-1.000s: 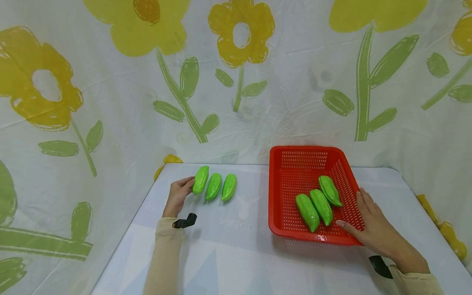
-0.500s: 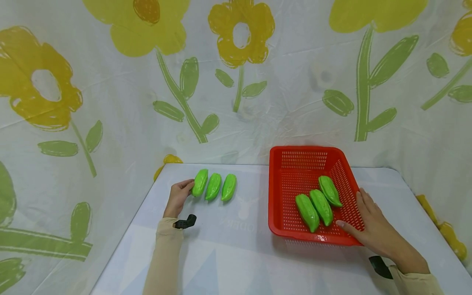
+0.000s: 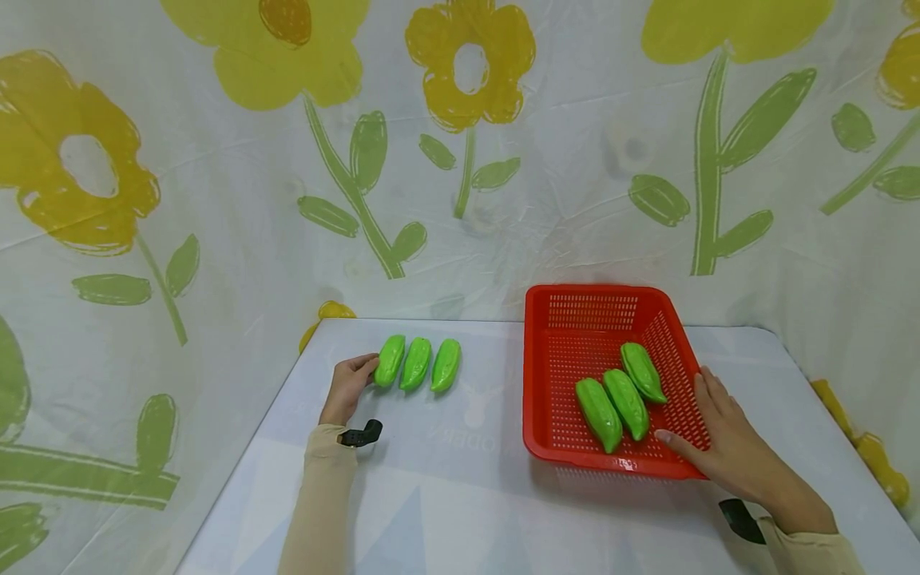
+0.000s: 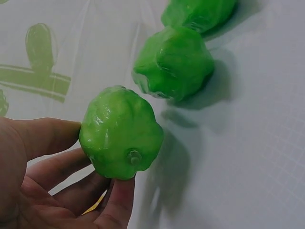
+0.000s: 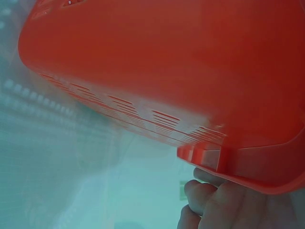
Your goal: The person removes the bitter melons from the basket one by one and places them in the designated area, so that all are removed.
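In the head view my left hand (image 3: 349, 386) pinches a bright green, ridged bitter melon (image 3: 390, 362), thumb on one side and fingers beneath. The left wrist view shows that held bitter melon (image 4: 121, 133) with its stubby end facing the camera. Just right of it, two similar bitter melons (image 3: 416, 365) (image 3: 446, 366) lie side by side. At the right, my right hand (image 3: 736, 447) holds the near right corner of a red perforated basket (image 3: 535, 383), its thumb over the rim and its fingers along the outside. Several bitter melons (image 3: 599, 414) lie in the basket.
A white table (image 3: 460, 487) carries everything. Behind and around it hangs a white curtain (image 3: 575, 144) printed with yellow flowers. The basket's back rim stands close to this curtain at the table's far edge.
My left hand has brought its bitter melon slightly down and toward me, level with the other two in the row. The right hand and the basket have stayed in place.
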`<move>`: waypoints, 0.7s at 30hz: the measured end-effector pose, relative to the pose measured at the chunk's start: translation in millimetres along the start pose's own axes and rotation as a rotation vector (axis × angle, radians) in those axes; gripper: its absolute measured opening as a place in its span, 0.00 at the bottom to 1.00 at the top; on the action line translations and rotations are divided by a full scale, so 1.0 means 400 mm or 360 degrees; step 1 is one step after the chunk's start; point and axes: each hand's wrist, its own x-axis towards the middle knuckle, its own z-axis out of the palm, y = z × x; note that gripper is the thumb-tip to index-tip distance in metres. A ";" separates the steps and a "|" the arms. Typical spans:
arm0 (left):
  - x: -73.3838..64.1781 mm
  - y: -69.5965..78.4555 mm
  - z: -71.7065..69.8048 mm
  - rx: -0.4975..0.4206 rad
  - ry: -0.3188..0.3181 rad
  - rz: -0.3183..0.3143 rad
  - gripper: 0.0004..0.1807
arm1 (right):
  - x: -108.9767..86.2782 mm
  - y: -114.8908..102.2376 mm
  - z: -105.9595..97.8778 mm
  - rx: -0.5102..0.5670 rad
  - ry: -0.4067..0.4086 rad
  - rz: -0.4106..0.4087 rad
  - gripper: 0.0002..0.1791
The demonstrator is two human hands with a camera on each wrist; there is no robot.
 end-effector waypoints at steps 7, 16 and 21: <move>0.008 -0.008 -0.001 0.0013 -0.0006 -0.0020 0.25 | 0.000 0.003 0.003 0.0006 0.0002 -0.0005 0.68; 0.009 -0.008 0.004 0.0028 -0.0014 -0.0031 0.25 | 0.000 0.004 0.003 0.0013 -0.0004 0.0002 0.68; 0.011 -0.010 0.008 0.0050 -0.0021 -0.0026 0.25 | 0.000 0.004 0.002 0.0022 0.0005 -0.0007 0.68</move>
